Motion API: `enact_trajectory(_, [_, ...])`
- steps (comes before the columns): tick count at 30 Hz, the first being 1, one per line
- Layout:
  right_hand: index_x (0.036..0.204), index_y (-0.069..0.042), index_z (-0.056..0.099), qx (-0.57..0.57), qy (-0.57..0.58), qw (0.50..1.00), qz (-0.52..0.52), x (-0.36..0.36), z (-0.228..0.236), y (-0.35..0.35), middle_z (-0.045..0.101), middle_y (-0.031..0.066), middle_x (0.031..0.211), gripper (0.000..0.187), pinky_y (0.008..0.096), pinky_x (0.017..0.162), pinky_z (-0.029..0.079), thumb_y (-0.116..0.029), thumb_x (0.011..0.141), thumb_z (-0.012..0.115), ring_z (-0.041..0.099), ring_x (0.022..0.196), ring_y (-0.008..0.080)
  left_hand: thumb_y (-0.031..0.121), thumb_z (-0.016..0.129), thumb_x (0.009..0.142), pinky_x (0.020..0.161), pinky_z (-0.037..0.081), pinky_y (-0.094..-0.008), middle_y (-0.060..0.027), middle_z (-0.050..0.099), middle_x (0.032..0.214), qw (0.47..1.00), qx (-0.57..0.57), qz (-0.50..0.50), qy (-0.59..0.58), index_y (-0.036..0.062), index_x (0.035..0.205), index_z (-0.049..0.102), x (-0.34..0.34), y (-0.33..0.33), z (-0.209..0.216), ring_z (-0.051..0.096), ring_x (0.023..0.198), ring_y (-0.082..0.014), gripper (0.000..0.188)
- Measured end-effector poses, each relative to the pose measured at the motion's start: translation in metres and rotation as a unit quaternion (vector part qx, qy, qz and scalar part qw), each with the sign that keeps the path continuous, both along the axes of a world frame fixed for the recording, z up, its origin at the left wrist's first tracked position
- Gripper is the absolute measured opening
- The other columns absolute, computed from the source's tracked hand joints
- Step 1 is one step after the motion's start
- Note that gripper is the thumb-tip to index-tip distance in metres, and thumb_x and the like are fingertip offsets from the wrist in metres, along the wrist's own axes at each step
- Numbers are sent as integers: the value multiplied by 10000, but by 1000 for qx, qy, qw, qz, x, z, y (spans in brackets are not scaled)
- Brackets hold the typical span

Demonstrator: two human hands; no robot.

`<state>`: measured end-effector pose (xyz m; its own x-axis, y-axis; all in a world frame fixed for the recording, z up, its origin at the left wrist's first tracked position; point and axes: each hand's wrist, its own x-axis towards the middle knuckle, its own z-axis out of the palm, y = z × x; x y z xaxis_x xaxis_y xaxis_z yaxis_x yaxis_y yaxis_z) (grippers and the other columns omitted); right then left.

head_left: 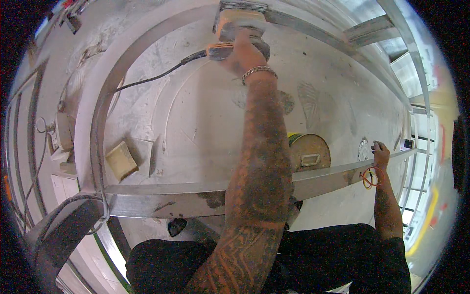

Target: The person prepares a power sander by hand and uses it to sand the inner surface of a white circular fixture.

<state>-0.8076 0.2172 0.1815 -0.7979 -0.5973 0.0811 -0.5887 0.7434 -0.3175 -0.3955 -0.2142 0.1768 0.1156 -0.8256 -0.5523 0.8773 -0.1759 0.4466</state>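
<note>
My left hand (240,53) reaches far forward, its fingers wrapped around an orange and grey power sander (241,24). Dust coats the tool, and its pad meets the far bar of a metal frame (303,29). A dark cord (164,76) runs from the sander's back to the left, over the floor toward the frame's side bar. Off to the right, my right hand (381,156) is closed with fingers curled, just beyond the near bar (338,182). Whatever it may hold is too small to make out. Thin red and yellow bands (370,177) circle that wrist.
A round can (310,151) with a handled, dusty top sits on the floor past the near bar. At left lies a beige block (121,161). Cable loops hang over the frame's left corner (100,210). More metal framework (418,78) stands along the right.
</note>
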Motion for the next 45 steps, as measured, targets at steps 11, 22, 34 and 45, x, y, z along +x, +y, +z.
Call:
enact_trajectory(11, [1068, 10, 689, -12, -18, 1000, -17, 13, 1, -9, 716, 127, 857, 326, 315, 697, 506, -241, 906, 562, 668, 754, 205, 95, 725, 679, 830, 526, -347, -156, 542, 1202, 999, -23, 28, -7, -12, 1321, 333, 6, -11, -7, 603, 975, -241, 760])
enact_trajectory(22, [1053, 3, 696, -27, -30, 999, -26, 13, 1, -9, 709, 118, 823, 326, 300, 660, 490, -258, 903, 573, 635, 700, 177, 96, 724, 679, 842, 523, -348, -158, 538, 1208, 1000, -4, 4, -24, -15, 1329, 324, -17, -13, -18, 599, 992, -241, 771])
enact_trajectory(34, [1039, -10, 701, 10, 12, 1000, 10, 0, -4, -1, 720, 129, 838, 345, 326, 665, 513, -296, 902, 565, 673, 710, 210, 97, 724, 679, 854, 519, -349, -160, 534, 1215, 994, 31, -60, -80, -18, 1337, 314, -49, -7, -29, 596, 1012, -241, 784])
enact_trajectory(45, [1078, -5, 692, 15, -20, 998, -51, 2, 2, -1, 708, 104, 860, 265, 271, 652, 508, -187, 920, 579, 652, 739, 150, 104, 729, 680, 893, 508, -354, -161, 525, 1228, 991, 28, -122, -44, -14, 1363, 283, -56, 4, -26, 583, 1060, -252, 824])
